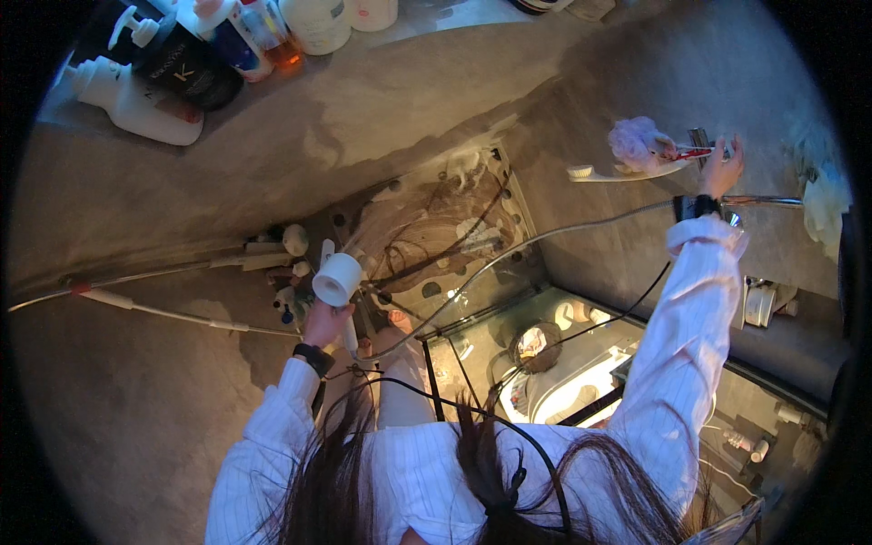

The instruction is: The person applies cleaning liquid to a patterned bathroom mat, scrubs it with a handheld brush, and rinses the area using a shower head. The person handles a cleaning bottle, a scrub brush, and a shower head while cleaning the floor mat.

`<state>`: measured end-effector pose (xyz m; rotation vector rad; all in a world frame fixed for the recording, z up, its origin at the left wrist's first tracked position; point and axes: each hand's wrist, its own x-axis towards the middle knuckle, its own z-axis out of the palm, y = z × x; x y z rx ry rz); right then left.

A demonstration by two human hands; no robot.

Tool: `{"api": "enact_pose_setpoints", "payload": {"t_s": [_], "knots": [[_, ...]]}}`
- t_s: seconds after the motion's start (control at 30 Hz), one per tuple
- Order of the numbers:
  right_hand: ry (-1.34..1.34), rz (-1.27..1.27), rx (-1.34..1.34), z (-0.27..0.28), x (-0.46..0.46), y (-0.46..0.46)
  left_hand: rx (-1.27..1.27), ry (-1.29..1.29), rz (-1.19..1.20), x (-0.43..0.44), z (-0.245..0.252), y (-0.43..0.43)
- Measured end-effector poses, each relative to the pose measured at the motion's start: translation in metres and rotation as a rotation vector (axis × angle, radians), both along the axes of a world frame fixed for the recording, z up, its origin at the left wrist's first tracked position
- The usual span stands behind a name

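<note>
My left hand grips a white hand shower's handle, with a metal hose joined at its lower end. A white hollow cylinder is at the same hand, over part of the shower; how it is held is unclear. My right hand is raised at a metal wall bracket, fingers partly spread. Beside it are a pink mesh bath sponge, a long-handled white brush and a thin red item. Whether these fingers hold anything is hard to see.
Pump bottles line a ledge at upper left. A wet, patterned mat covers the shower floor near my bare feet. A folding pole lies at left. A dark-framed glass panel stands right of my legs. A dark cord crosses at right.
</note>
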<state>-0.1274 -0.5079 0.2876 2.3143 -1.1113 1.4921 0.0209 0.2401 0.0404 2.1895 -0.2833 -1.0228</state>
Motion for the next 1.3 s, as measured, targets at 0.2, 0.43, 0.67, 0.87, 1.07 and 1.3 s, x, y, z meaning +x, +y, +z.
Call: {"api": "enact_pose_setpoints", "payload": {"t_s": [0.2,0.43,0.67,0.87,1.07,1.3], "knots": [[0.096,0.789,0.661,-0.086,0.028,0.254,0.059,-0.019,-0.090,0.006,0.009,0.006],[0.085,0.647,1.460,-0.195,0.039,0.487,0.010,-0.081,-0.090,0.003,0.038,0.018],[0.153,0.675,1.267,-0.210,0.039,0.592,-0.121,-0.120,-0.103,-0.008,0.042,0.063],[0.632,0.405,1.282,-0.199,0.009,0.677,0.021,-0.122,-0.110,-0.038,0.039,0.101],[0.725,0.437,1.442,-0.186,-0.019,0.753,-0.174,-0.273,-0.117,-0.068,0.031,0.122],[0.653,0.459,1.701,-0.151,-0.044,0.745,-0.121,-0.154,0.002,-0.096,0.052,0.121]]}}
